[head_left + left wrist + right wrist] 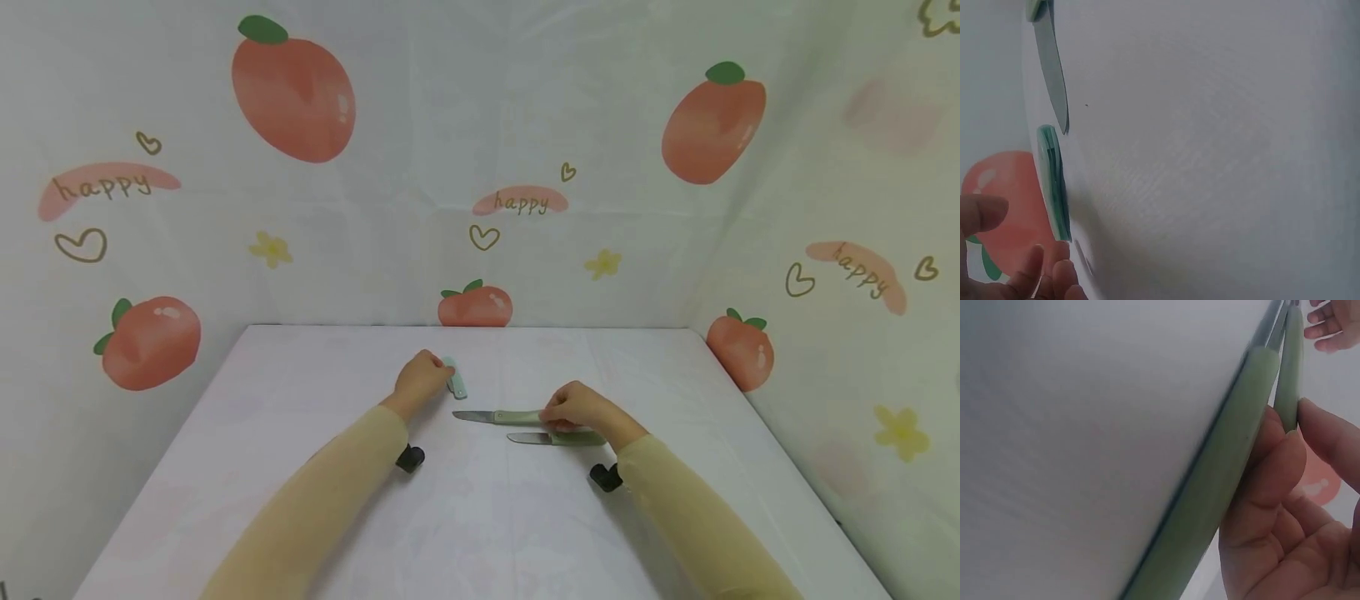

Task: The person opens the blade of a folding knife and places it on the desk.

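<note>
Near the back of the table lies a folded mint-green knife; the left wrist view shows its closed handle. My left hand is right beside it, with thumb and fingers spread apart and not around it. Further right, a knife with a long pale green handle has its blade out, pointing left. Thumb and fingers of my right hand pinch the end of that handle. Nearer to me is another opened knife with a green handle, lying below the right hand, which partly overlaps it.
A white cloth covers the table. Behind and beside it hangs a white curtain printed with fruit, hearts and flowers. A black wrist device shows under the left sleeve and another black device under the right one.
</note>
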The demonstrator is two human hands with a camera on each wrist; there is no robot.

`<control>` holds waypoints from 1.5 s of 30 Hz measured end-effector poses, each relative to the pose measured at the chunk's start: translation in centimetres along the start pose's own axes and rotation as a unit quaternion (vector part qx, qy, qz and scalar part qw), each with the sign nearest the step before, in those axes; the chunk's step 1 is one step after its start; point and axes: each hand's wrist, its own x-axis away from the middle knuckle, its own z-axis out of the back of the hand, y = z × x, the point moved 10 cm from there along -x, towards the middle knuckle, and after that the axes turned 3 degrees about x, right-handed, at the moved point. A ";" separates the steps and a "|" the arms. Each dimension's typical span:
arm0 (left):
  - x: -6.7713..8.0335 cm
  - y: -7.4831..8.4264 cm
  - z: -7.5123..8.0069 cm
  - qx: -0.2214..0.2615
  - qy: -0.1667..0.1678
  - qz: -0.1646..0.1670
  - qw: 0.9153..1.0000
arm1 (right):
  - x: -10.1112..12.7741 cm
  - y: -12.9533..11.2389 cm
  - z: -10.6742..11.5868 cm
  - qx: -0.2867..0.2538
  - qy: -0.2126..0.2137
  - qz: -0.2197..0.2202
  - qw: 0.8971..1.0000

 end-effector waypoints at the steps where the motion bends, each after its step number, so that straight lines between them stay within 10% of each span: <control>1: 0.0 0.0 0.0 -0.012 0.001 0.003 1.000 | 0.0 -0.1 0.0 0.006 -0.001 0.002 1.000; 19: -0.4 1.2 -1.1 -0.135 0.018 0.001 0.991 | 0.5 -0.8 1.3 0.074 0.051 -0.005 0.996; 45: -0.5 0.2 -0.9 -0.083 -0.019 -0.044 0.995 | 4.7 -6.9 1.8 0.026 0.080 0.097 0.992</control>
